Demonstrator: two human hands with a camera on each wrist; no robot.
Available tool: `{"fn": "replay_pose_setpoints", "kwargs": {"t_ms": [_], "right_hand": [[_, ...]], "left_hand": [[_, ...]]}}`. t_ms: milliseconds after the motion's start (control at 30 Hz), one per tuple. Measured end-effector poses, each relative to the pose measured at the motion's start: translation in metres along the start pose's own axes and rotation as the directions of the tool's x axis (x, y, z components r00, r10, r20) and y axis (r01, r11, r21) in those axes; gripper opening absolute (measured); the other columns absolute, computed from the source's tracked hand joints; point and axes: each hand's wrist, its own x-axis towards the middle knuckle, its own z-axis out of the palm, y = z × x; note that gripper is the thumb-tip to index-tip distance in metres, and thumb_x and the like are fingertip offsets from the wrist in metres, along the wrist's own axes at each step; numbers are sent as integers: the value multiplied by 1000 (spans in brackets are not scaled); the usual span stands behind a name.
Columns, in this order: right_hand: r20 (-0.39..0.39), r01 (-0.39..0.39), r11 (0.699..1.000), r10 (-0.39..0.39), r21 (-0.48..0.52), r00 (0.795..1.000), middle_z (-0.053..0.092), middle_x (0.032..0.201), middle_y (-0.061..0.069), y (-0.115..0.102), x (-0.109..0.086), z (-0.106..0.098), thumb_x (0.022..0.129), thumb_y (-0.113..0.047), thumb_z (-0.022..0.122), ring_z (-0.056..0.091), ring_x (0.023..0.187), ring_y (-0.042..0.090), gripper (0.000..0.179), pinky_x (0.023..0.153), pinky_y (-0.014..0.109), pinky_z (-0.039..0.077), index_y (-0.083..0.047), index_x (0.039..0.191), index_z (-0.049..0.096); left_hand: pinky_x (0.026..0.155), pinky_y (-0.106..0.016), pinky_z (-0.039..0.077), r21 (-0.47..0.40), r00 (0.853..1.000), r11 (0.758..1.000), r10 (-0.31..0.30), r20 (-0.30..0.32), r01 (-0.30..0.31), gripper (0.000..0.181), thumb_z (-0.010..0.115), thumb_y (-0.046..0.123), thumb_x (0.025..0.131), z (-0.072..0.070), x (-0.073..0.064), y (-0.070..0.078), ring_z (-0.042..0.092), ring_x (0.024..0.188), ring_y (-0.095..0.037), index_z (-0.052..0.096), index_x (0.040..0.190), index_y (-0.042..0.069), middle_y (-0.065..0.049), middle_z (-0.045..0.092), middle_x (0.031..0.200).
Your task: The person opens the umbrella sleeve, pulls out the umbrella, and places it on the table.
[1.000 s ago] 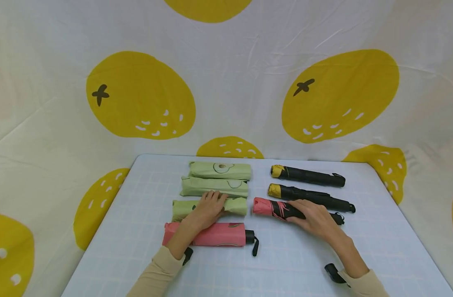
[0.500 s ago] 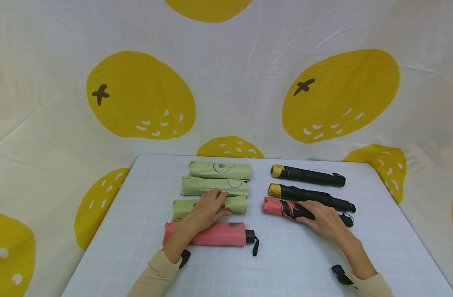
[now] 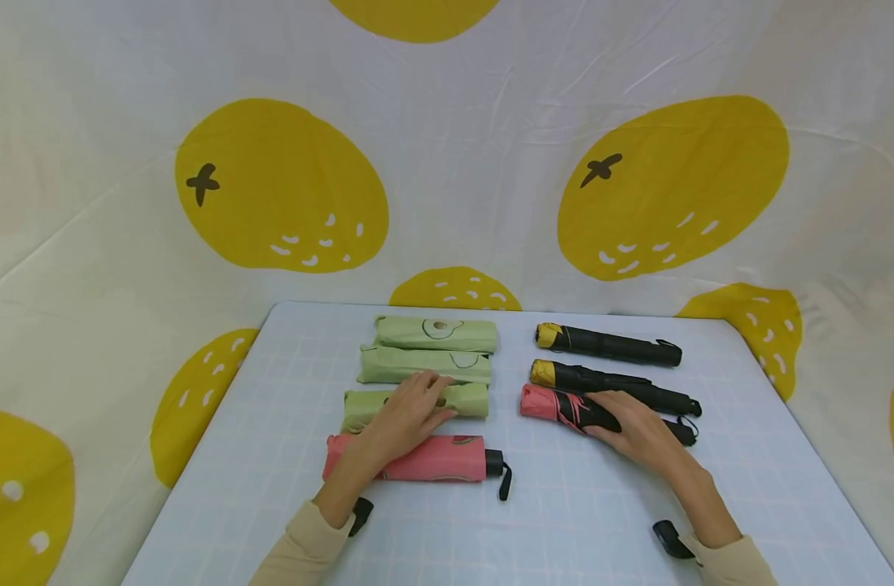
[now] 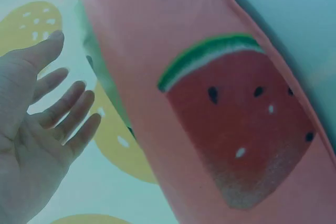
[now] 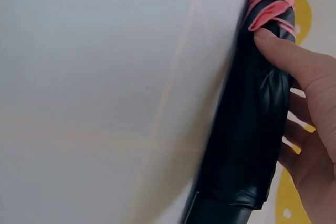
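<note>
My left hand [image 3: 409,409], fingers relaxed, lies over the nearest of three pale green umbrellas [image 3: 467,400]. In the left wrist view its fingers curve loosely and grip nothing. Under my left forearm is a pink folded umbrella [image 3: 440,458] with a black handle and a watermelon print [image 4: 241,119]. My right hand [image 3: 633,425] holds a black folded umbrella with a pink end [image 3: 539,402], lying on the table. In the right wrist view the thumb [image 5: 286,53] presses one side of this black-and-pink umbrella [image 5: 244,114] and the fingers reach behind it.
Two more green umbrellas, one [image 3: 406,334] with an avocado print, lie in the left row. Behind the right hand are two black umbrellas [image 3: 611,345] with yellow ends. A white checked cloth [image 3: 564,529] covers the table; a fruit-print curtain [image 3: 469,163] hangs behind.
The right hand has shifted the black-and-pink umbrella to the right, closer to the black-and-yellow one, then stayed there. The left hand's thumb has spread away from its fingers.
</note>
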Motion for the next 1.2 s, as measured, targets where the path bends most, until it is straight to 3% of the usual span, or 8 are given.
{"fn": "replay_pose_setpoints", "kwargs": {"t_ms": [167,333,433,633,767,900,1067,1200], "right_hand": [[-107,124,992,-123,-2,987,67,125,14,-5,1,4,78,-18,91,63,115,34,55,96,52,52,-4,126,70],[-201,255,967,-247,17,948,67,125,11,-15,5,5,73,-9,92,62,115,29,57,108,22,39,-3,126,70],[-232,307,952,-294,19,927,67,124,11,-22,8,4,71,-5,91,62,112,29,58,111,12,28,-1,125,70],[-235,323,946,-307,31,922,67,122,10,-39,9,4,71,-7,91,63,111,27,57,110,10,29,-2,124,71],[-224,313,949,-295,49,929,68,122,8,-53,9,6,71,-9,92,63,114,31,55,111,20,38,-4,122,72],[-196,313,946,-293,83,936,67,126,3,-65,9,7,74,-10,92,63,118,29,57,112,24,38,-9,126,71],[-194,368,920,-340,132,920,66,127,3,-76,11,11,77,-11,91,62,116,22,57,108,18,38,-11,130,69],[-204,412,895,-378,170,903,66,126,4,-83,13,16,82,-12,88,61,117,22,51,109,18,37,-12,129,68]], "left_hand": [[83,-36,52,-28,999,999,28,-28,-29,44,77,24,95,-3,-3,5,58,97,-22,62,130,2,-10,62,110],[87,-37,53,-15,1000,1000,16,-12,-16,47,80,24,92,-5,-6,9,60,101,-21,62,130,3,-10,63,113],[88,-38,54,-7,1000,1000,-1,14,1,47,79,25,93,-8,-8,13,61,102,-21,61,132,5,-8,63,114],[92,-38,54,-45,999,999,5,47,-3,45,77,25,95,-10,-15,22,62,106,-22,61,132,4,-9,63,118],[88,-34,54,-56,999,998,38,34,-36,45,77,24,95,-8,-21,26,60,102,-20,62,131,2,-10,61,116],[92,-37,54,-49,996,998,36,77,-32,46,76,23,96,-6,-26,29,60,106,-22,60,134,3,-11,61,120],[104,-45,50,-59,990,998,22,141,-14,52,75,22,97,-2,-32,32,58,126,-34,56,140,2,-14,60,129],[103,-41,49,-63,987,998,33,158,-23,54,75,24,96,1,-35,34,59,124,-29,55,141,2,-10,61,125]]}}
